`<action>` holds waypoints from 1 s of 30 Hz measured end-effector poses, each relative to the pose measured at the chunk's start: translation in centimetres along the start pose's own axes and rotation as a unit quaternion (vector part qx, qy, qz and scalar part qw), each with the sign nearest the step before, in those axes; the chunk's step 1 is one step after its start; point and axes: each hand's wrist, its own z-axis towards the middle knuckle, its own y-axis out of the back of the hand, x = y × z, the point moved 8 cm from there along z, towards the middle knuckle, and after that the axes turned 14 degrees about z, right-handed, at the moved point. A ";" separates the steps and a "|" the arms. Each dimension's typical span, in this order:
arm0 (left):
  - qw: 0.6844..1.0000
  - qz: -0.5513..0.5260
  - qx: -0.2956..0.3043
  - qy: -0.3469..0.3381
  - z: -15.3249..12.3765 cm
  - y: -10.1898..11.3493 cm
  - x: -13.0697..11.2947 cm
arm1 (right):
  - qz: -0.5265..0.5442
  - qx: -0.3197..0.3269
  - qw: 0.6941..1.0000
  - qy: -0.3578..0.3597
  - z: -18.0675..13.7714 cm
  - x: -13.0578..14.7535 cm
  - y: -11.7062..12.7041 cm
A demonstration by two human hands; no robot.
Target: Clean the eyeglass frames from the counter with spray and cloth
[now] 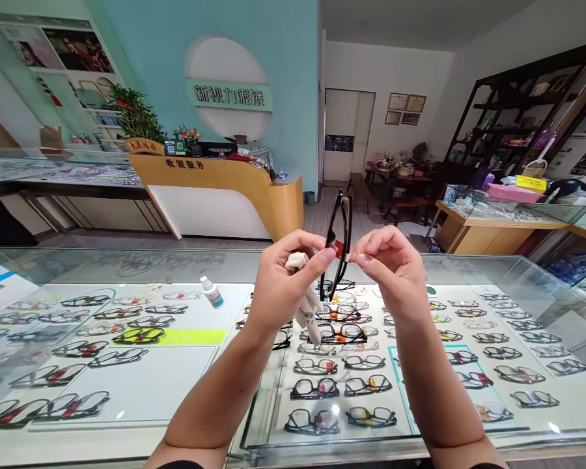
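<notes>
A pair of black-framed eyeglasses (pixel 349 221) is held up on edge above the glass counter, with a red tag (pixel 339 249) on it. My left hand (pixel 283 283) grips the eyeglasses between thumb and fingers. A pale cleaning cloth (pixel 305 312) is also tucked in that hand and hangs down below it. From the other side, my right hand (pixel 398 277) pinches thumb and forefinger at the edge of the eyeglasses, close to the tag's whitish end. Whether those fingertips hold the frame or the tag is hard to make out.
Beneath my hands, a glass display case (pixel 273 423) holds several rows of eyeglasses. A small white spray bottle (pixel 211 292) stands on the left. Farther back are a wooden-topped reception counter (pixel 215 189), another display case (pixel 488 212) and a dark shelf unit (pixel 517 107).
</notes>
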 end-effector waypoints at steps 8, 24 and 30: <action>1.000 0.016 -0.012 -0.015 0.1 0.2 0.1 | -0.028 -0.003 1.000 -0.010 -0.1 0.5 0.1; 0.999 0.023 -0.003 -0.023 -0.2 -0.3 -0.1 | -0.026 0.009 1.000 -0.006 0.0 0.5 -0.1; 1.000 0.020 -0.001 -0.013 -0.3 -0.4 -0.1 | -0.031 0.020 0.999 -0.007 -0.1 0.4 -0.1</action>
